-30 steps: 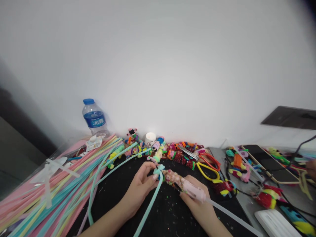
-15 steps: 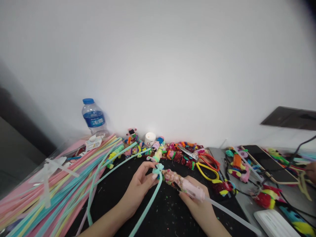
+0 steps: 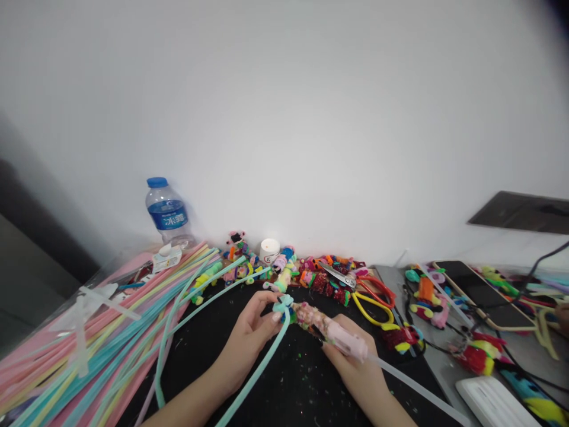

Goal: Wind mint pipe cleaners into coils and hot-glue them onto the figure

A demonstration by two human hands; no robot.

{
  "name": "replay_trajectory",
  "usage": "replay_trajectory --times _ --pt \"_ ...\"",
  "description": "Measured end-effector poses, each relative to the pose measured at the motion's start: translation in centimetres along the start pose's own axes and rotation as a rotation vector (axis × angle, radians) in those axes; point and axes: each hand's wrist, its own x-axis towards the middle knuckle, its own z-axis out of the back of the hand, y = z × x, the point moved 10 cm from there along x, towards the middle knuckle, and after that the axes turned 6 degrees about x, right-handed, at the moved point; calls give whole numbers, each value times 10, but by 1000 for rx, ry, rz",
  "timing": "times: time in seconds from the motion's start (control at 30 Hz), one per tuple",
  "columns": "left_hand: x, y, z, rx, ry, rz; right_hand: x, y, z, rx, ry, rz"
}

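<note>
Between the thumb and fingers of my left hand [image 3: 249, 332] is a looped mint-green pipe cleaner [image 3: 267, 356], its long tail hanging toward me. My right hand [image 3: 355, 356] is wrapped around a pink glue gun [image 3: 344, 341] with a translucent glue stick [image 3: 413, 385] sticking out of its back. Lumpy pinkish-brown residue coats the front of the gun, and its tip meets the right side of the green loops. A small dark blue and green bit shows by the tip; whether the tip touches the loops is hard to tell.
Bundled pastel pipe cleaners [image 3: 102, 338] spread over the left. Behind my hands stand small fuzzy figures [image 3: 324, 279], a white cap [image 3: 269, 250] and a water bottle [image 3: 168, 210] against the wall. Scissors [image 3: 373, 299], a phone [image 3: 484, 295], cables and a white box [image 3: 493, 403] lie right.
The green tail has swung slightly left at its lower end. Both hands keep their hold in nearly the same place. At the far right edge, another person's hand has drawn back.
</note>
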Motion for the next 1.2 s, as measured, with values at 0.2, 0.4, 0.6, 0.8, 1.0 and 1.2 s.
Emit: replay_trajectory --times 0.2,0.4,0.6,0.8,1.0,1.2 --pt "0 0 0 -46 -11 14 2 4 2 -25 -29 28" --pt "0 6 3 -98 -41 42 0 0 4 -66 -54 19" --pt "-1 4 -5 -169 10 62 -1 -5 10 -97 -93 -38" --pt "-4 6 -11 -231 50 113 -4 0 7 -56 -84 20" --pt "-7 11 -16 -315 102 170 -4 4 6 -85 -108 54" --pt "-6 18 -15 -378 101 224 -3 9 6 -140 -68 92"
